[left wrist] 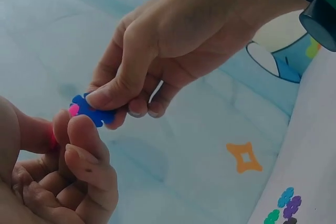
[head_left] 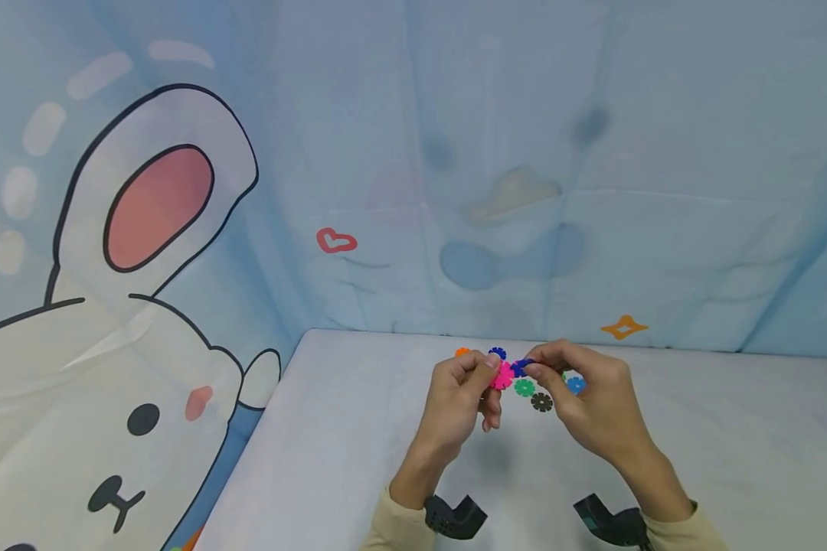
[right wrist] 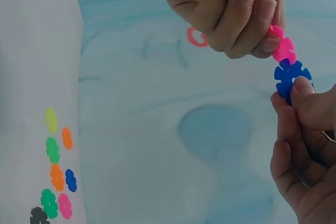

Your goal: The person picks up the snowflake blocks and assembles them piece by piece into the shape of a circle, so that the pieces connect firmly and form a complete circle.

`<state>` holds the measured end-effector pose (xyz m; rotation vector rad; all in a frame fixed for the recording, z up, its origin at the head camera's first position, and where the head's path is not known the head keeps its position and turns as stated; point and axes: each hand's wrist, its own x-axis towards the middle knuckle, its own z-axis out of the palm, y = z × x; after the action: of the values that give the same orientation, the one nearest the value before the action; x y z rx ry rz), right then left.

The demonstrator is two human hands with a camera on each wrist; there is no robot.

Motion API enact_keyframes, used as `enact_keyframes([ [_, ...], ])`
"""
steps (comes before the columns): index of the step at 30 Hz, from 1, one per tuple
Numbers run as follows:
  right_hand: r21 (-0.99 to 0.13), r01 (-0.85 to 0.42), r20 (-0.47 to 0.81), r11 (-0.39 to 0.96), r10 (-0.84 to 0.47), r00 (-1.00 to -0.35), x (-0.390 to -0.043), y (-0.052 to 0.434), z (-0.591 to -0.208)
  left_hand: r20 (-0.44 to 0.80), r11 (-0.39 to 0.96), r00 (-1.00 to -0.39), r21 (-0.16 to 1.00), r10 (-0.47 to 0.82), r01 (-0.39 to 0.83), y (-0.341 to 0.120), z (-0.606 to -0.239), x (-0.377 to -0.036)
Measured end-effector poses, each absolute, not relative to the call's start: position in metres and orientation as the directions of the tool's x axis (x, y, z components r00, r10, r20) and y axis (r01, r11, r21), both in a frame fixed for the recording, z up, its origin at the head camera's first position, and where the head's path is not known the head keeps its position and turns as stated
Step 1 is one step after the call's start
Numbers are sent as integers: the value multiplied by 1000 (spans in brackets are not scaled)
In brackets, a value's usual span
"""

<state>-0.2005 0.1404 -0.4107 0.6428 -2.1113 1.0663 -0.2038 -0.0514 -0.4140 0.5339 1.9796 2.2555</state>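
The left hand (head_left: 463, 390) was up above the bench (head_left: 331, 459), and its fingers (right wrist: 239, 11) were curled tight around a pink flower piece (head_left: 503, 376). The right hand (head_left: 589, 398) was right beside it. Its thumb and fingers (left wrist: 113, 94) pinched a dark blue flower piece (head_left: 521, 368). The blue piece and the pink piece touched edge to edge, in the air between the two hands. From the right wrist you could see the pink piece (right wrist: 284, 48) sitting just above the blue one (right wrist: 291, 76).

More little flower pieces lay on the bench behind the hands. There was a green piece (head_left: 524, 387), a black piece (head_left: 541, 402), a light blue piece (head_left: 576, 384), another dark blue piece (head_left: 498, 353) and an orange piece (head_left: 462, 352). Behind the bench hung a blue cloth (head_left: 593, 153) with a big white bunny (head_left: 110, 344), a red heart (head_left: 335, 241) and an orange star (head_left: 623, 327) on it.
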Motion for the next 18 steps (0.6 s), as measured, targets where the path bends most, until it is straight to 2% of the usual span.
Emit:
enact_keyframes([
  [5,-398,-728,815,558,-149,-560,-199,138,-411,223,-112,-938,973,266,200,-50,-413,-202],
  [8,-358,-734,835,577,-154,-528,-199,133,-413,233,-106,-944,971,232,214,-49,-414,-201],
  [18,-325,-693,835,644,-149,-530,-198,123,-418,215,-136,-958,972,189,191,-46,-420,-204],
])
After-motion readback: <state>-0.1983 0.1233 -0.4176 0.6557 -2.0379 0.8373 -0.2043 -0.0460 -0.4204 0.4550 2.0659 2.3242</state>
